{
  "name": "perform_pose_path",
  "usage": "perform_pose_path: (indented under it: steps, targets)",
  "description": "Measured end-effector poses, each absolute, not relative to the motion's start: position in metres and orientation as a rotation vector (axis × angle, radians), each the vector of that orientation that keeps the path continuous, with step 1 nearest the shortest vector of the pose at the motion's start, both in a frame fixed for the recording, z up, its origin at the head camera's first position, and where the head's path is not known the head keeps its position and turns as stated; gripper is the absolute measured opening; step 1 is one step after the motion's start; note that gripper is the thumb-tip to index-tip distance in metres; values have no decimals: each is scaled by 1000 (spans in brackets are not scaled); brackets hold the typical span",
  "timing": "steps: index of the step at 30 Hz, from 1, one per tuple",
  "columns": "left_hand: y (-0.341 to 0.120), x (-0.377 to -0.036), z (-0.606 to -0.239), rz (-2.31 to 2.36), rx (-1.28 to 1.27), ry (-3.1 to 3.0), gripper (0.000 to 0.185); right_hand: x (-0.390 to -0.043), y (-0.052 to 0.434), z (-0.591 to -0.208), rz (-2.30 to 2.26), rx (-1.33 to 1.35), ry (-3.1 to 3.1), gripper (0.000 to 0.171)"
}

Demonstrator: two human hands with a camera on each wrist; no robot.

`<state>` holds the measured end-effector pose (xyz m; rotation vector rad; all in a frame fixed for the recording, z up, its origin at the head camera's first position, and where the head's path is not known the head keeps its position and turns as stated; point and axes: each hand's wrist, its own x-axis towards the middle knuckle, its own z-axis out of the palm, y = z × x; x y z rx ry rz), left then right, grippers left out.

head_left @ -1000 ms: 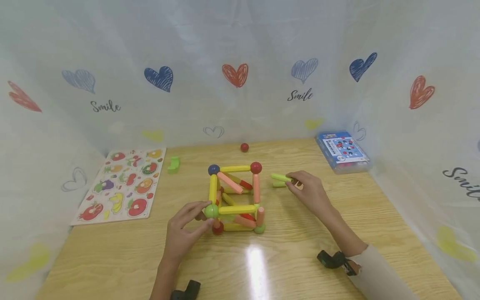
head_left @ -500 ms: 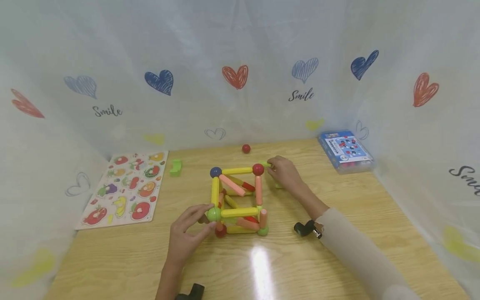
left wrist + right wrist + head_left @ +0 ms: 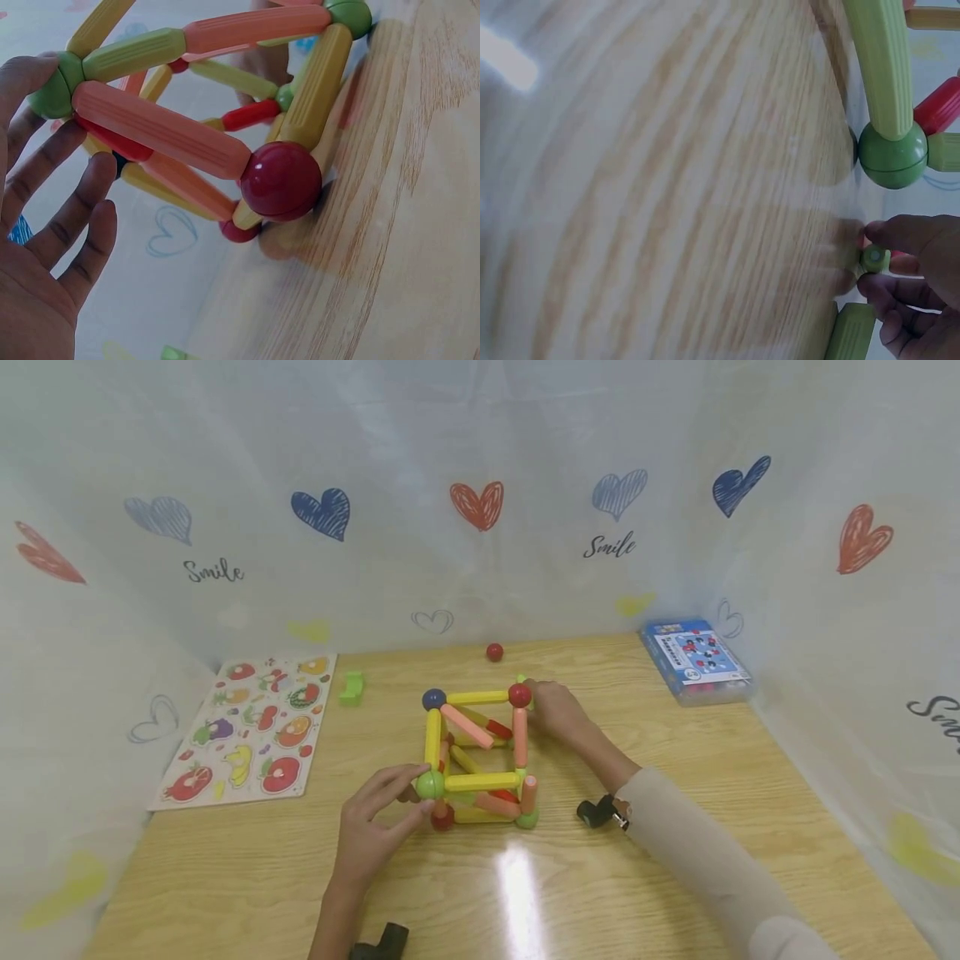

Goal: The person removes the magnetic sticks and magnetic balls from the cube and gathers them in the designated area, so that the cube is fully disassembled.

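A cube frame [image 3: 476, 752] of yellow, orange, red and green sticks joined by balls stands mid-table. My left hand [image 3: 408, 792] pinches its near-left top green ball [image 3: 430, 785] between thumb and fingers; in the left wrist view the fingertips [image 3: 45, 71] lie against that green ball [image 3: 52, 90], with a red ball [image 3: 281, 180] at the frame's bottom corner. My right hand [image 3: 551, 706] pinches a green stick [image 3: 874, 259] against the far-right top red ball [image 3: 519, 695]. Only the stick's tip [image 3: 521, 679] shows in the head view.
A fruit puzzle board [image 3: 247, 727] lies at the left, with a green piece [image 3: 350, 687] beside it. A loose red ball [image 3: 493, 652] sits near the back curtain. A blue box [image 3: 693, 660] stands back right. Another green stick [image 3: 849, 334] lies under my right hand.
My right hand has carried the green stick leftward from the table right of the cube to the far-right top red ball. The left hand has kept its hold.
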<state>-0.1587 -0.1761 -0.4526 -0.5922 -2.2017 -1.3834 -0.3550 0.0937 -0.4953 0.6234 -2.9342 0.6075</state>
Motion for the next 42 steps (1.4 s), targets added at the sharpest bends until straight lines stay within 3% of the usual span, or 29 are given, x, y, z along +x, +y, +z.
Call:
perform_pose_path:
  steps: [8,17,23,29,32,42]
  targets:
    - [-175,-158,-452,-1388,-602,-2195,42,-343,102,-479,607,523,-2981,41]
    - [-176,-158,-451,-1366,-601,-2197,42,-297,129,-448,855,624,-2733,24]
    - [-175,-157,-450,-1382,-598,-2201,41,-246,129,-435,1027,958,-2444,21]
    - [-179,-163,-467,-1392,-583,-2192,44,-219,112,-425,1071,1407,-2265,40]
    - [-183,-167,-480,-1400,-564,-2204,46,-214,105,-423,1044,1485,-2226,44]
    - [-183,-168,-479,-1401,-586,-2191,45,-203,98,-416,828,1626,-2068,26]
